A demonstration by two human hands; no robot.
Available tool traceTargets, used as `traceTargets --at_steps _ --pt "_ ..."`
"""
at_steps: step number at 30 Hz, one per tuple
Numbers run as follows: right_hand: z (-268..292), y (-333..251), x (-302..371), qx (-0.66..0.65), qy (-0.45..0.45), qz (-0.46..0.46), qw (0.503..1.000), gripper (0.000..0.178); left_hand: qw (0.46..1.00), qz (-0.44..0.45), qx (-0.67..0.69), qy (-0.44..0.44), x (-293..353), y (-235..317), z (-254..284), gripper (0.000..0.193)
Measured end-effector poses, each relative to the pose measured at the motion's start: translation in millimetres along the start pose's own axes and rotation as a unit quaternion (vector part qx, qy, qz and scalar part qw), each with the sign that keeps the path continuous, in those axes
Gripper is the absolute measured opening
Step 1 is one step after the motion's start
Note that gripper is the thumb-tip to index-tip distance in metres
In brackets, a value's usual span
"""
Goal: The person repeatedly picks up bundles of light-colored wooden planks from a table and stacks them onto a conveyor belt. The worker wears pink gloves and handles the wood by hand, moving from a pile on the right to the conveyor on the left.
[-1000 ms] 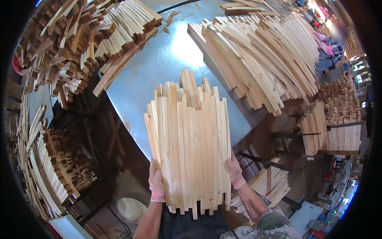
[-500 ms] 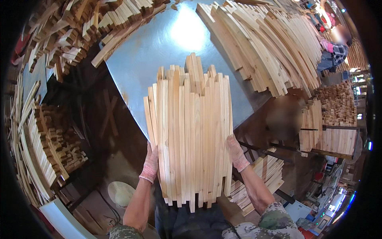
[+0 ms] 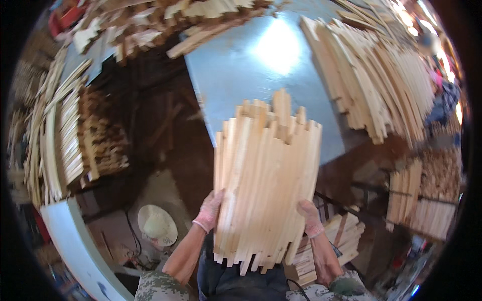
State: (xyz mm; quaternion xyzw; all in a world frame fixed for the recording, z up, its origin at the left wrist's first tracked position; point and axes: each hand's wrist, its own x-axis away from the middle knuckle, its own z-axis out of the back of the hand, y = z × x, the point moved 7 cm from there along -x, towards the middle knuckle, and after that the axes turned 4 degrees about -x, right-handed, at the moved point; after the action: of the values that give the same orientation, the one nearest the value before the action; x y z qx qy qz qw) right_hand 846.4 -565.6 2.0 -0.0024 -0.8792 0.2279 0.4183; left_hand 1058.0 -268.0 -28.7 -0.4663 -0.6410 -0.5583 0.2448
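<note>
A broad bundle of light wooden strips [image 3: 266, 185] lies side by side between my two gloved hands, its ends uneven at top and bottom. My left hand [image 3: 209, 210] presses in from the left edge of the bundle, and my right hand [image 3: 309, 217] grips the right edge. Both hands are closed against the outer strips; some fingertips are hidden behind or under the wood. The bundle's far end overlaps the near part of a blue-grey metal tabletop [image 3: 236, 65], while its near end is in front of my body.
A row of long wooden strips [image 3: 366, 75] lies on the tabletop's right side, and a heap of wood pieces [image 3: 145, 25] sits at far left. Stacked wood [image 3: 100, 135] stands left, more [image 3: 432, 190] at right. A pale hat-shaped object [image 3: 157, 225] is low left. A person [image 3: 444, 103] is at far right.
The view has swung left, so table and stacks appear shifted right. Both hands still hold the wood bundle, which now sits lower and further right in the picture, with its outer strips drawn closer together.
</note>
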Motion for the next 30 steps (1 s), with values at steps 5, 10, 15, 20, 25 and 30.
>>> traceTargets --at_steps 5,10,15,20,25,30 --pt "-51.1 -7.7 17.4 -0.013 -0.032 -0.004 0.999 0.048 1.0 -0.02 -0.008 -0.004 33.1 13.0 6.8 0.059" --pt "-16.9 -18.7 -7.2 0.034 -0.056 0.029 0.997 0.022 0.999 -0.049 0.001 0.014 79.1 34.3 15.9 0.067" --pt "-13.0 -40.8 -58.6 0.098 -0.136 0.078 0.983 0.028 0.99 -0.117 0.073 0.026 123.3 51.0 42.0 0.067" --pt "-235.3 -11.8 -15.1 0.199 -0.2 -0.012 0.959 0.019 0.962 -0.19 0.147 0.133 195.3 56.0 117.3 0.052" --pt "-356.6 49.1 -29.1 0.188 -0.491 -0.103 0.844 0.02 0.892 -0.305 0.293 0.16 323.0 64.1 190.0 0.052" --pt "-480.4 190.2 7.4 0.189 -0.571 -0.091 0.794 0.009 0.851 -0.365 0.283 0.249 450.2 26.7 296.1 0.056"
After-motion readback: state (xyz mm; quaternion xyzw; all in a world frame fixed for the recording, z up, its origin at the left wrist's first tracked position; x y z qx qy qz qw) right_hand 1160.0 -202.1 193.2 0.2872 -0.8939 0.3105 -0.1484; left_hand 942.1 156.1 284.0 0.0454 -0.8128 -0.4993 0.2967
